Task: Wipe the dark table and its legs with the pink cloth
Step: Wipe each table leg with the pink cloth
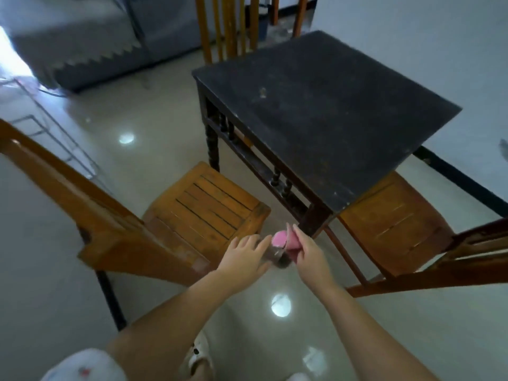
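Note:
The dark table (324, 114) stands ahead of me, its dusty top bare, with turned spindles under its left rim. Its nearest leg (313, 220) comes down just beyond my hands. My right hand (308, 253) is shut on the pink cloth (283, 240), which is bunched up just in front of that leg. My left hand (243, 253) hovers beside the cloth with fingers spread, its fingertips close to it; whether they touch it I cannot tell.
A wooden chair (203, 207) stands left of the near leg and another wooden chair (393, 224) is tucked under the table's right side. A third chair back (228, 26) rises behind the table. A grey sofa (96, 42) is far left. The floor is glossy tile.

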Demonstrator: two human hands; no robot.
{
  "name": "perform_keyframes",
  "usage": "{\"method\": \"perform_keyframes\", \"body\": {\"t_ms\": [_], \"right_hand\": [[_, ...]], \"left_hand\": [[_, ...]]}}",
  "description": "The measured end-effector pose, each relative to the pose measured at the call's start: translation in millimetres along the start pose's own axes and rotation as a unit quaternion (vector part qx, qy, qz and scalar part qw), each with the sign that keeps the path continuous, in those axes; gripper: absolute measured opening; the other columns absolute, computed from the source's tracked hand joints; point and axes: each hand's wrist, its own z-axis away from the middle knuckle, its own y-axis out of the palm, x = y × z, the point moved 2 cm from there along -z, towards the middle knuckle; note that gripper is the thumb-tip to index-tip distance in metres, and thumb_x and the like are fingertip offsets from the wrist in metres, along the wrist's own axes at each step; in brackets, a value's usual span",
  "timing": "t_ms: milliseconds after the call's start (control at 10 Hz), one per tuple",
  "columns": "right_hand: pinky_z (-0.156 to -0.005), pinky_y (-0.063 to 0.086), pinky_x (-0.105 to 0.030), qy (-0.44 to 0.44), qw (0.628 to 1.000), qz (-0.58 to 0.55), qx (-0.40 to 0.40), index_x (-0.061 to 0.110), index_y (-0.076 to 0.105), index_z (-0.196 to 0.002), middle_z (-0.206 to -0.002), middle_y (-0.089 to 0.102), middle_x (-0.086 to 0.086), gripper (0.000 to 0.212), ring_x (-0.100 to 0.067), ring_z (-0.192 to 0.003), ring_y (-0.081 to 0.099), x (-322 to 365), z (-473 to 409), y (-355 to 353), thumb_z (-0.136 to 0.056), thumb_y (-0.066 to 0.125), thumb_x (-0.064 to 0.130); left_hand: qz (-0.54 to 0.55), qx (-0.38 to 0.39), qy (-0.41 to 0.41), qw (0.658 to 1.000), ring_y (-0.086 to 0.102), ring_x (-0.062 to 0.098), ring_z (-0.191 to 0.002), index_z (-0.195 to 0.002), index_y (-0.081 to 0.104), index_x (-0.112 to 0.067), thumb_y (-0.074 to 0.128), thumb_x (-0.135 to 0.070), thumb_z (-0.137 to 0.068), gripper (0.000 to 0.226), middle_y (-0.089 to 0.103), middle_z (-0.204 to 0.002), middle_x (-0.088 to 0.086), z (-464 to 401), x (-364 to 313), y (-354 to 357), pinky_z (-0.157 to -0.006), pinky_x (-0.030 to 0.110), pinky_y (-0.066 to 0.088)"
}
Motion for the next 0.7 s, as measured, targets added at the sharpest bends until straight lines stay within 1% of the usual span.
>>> {"method": "perform_keyframes", "body": {"t_ms": [100, 200, 300, 400, 500, 600, 700], "right_hand": [[-0.108, 0.037, -0.033, -0.077, 0.996, 0.026, -0.023, 0.015, 0.041, -0.140, -0.136, 0.051, -0.002, 0.048, -0.015, -0.129, 0.045, 60.5, -4.5, -28.3, -0.093, 0.050, 0.010], [-0.106, 0.041, -0.039, -0.160, 0.984, 0.061, -0.042, 0.013, 0.046, -0.135, -0.129, 0.058, -0.004, 0.045, -0.015, -0.124, 0.050, 110.1, -12.5, -45.4, -0.091, 0.055, 0.013], [-0.105, 0.038, -0.025, -0.223, 0.970, 0.093, -0.036, 0.013, 0.049, -0.132, -0.125, 0.059, 0.000, 0.043, -0.010, -0.120, 0.052, 160.1, -17.1, -53.4, -0.090, 0.058, 0.018], [-0.095, 0.033, -0.008, -0.270, 0.958, 0.095, -0.001, 0.013, 0.049, -0.131, -0.124, 0.059, 0.001, 0.042, -0.001, -0.114, 0.050, 209.8, -20.6, -52.7, -0.090, 0.057, 0.017], [-0.085, 0.029, 0.006, -0.284, 0.956, 0.067, 0.024, 0.014, 0.047, -0.133, -0.123, 0.055, 0.008, 0.040, 0.003, -0.114, 0.045, 251.7, -24.0, -45.3, -0.093, 0.051, 0.013], [-0.089, 0.027, 0.000, -0.277, 0.956, 0.061, 0.080, 0.012, 0.043, -0.136, -0.124, 0.052, 0.005, 0.040, -0.003, -0.117, 0.045, 283.7, -32.4, -31.8, -0.096, 0.043, 0.003], [-0.097, 0.038, -0.019, -0.284, 0.955, 0.060, 0.063, 0.017, 0.041, -0.138, -0.133, 0.054, -0.004, 0.044, -0.018, -0.120, 0.051, 309.8, -46.1, -14.3, -0.095, 0.043, 0.004]], "left_hand": [[0.005, -0.055, -0.017, 0.998, 0.022, 0.023, -0.138, -0.145, 0.010, -0.028, 0.034, -0.047, -0.094, 0.059, 0.027, -0.149, 0.003, 17.9, -6.1, -60.2, -0.114, 0.048, 0.015], [0.003, -0.114, -0.035, 0.993, 0.026, 0.023, -0.136, -0.143, 0.015, -0.028, 0.034, -0.047, -0.094, 0.056, 0.031, -0.147, 0.004, 30.6, -7.9, -112.9, -0.113, 0.048, 0.018], [0.013, -0.176, -0.075, 0.981, 0.026, 0.024, -0.137, -0.144, 0.016, -0.028, 0.032, -0.048, -0.095, 0.055, 0.031, -0.147, 0.004, 49.5, -3.2, -162.8, -0.113, 0.049, 0.017], [-0.023, -0.217, -0.118, 0.969, 0.029, 0.025, -0.135, -0.144, 0.017, -0.024, 0.029, -0.051, -0.094, 0.058, 0.035, -0.145, 0.006, 64.6, 12.3, -208.7, -0.112, 0.052, 0.017], [-0.045, -0.245, -0.152, 0.957, 0.032, 0.026, -0.133, -0.143, 0.017, -0.023, 0.029, -0.051, -0.093, 0.058, 0.036, -0.143, 0.008, 79.6, 37.6, -249.4, -0.111, 0.054, 0.018], [-0.076, -0.266, -0.175, 0.945, 0.032, 0.027, -0.133, -0.143, 0.017, -0.021, 0.034, -0.047, -0.094, 0.058, 0.036, -0.143, 0.009, 93.6, 72.1, -270.1, -0.112, 0.052, 0.018], [-0.085, -0.237, -0.197, 0.948, 0.032, 0.027, -0.133, -0.144, 0.014, -0.022, 0.032, -0.048, -0.094, 0.059, 0.035, -0.144, 0.009, 101.0, 107.8, -284.7, -0.112, 0.050, 0.019]]}}
